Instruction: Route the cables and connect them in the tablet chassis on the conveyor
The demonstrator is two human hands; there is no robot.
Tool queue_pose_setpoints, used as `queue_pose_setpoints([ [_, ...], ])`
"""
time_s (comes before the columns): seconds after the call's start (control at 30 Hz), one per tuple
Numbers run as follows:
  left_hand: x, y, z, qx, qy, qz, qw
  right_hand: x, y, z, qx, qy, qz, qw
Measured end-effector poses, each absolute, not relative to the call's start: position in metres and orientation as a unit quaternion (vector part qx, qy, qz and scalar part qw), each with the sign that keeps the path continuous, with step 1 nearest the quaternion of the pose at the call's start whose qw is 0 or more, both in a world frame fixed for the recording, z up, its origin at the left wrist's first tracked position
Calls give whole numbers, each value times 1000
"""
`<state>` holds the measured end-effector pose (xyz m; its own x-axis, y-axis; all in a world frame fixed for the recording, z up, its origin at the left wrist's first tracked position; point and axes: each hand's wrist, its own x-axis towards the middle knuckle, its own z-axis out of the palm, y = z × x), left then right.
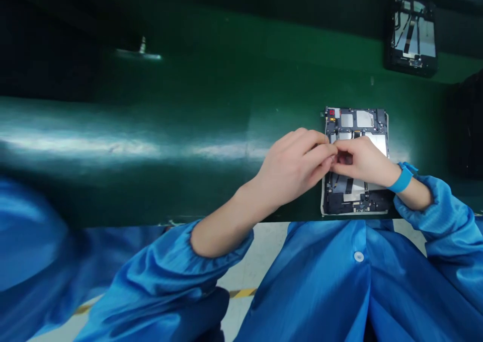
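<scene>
An opened tablet (pixel 356 120) with bare circuit boards and silver shields lies on the green belt (pixel 188 146) near its front edge. My left hand (pixel 294 163) reaches in from the left, its fingers curled and pinched over the tablet's left middle. From the right, my right hand (pixel 362 161) meets it fingertip to fingertip above the tablet. Whatever the fingertips pinch is too small to make out. A blue wrist strap (pixel 402 178) sits on my right wrist. Both arms wear blue coat sleeves.
A second opened device in a black tray (pixel 412 35) rests further back on the right. A small silvery object (pixel 141 50) lies on the belt at the far left. Below the belt's edge show the pale floor and a yellow line (pixel 241 292).
</scene>
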<state>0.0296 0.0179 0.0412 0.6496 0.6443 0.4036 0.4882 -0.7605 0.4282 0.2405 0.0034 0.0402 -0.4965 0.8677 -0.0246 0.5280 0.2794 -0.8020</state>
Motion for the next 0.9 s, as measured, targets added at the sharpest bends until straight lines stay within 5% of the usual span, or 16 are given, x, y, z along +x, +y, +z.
queue_pose_setpoints([
  [0.17,28,-2,21,745,451,337,358,266,6,47,-412,-794,417,160],
  [0.33,34,-22,0,581,468,254,616,265,17,44,-396,-820,384,151],
  [0.9,44,-20,0,466,521,273,661,249,41,16,-383,-831,357,186],
])
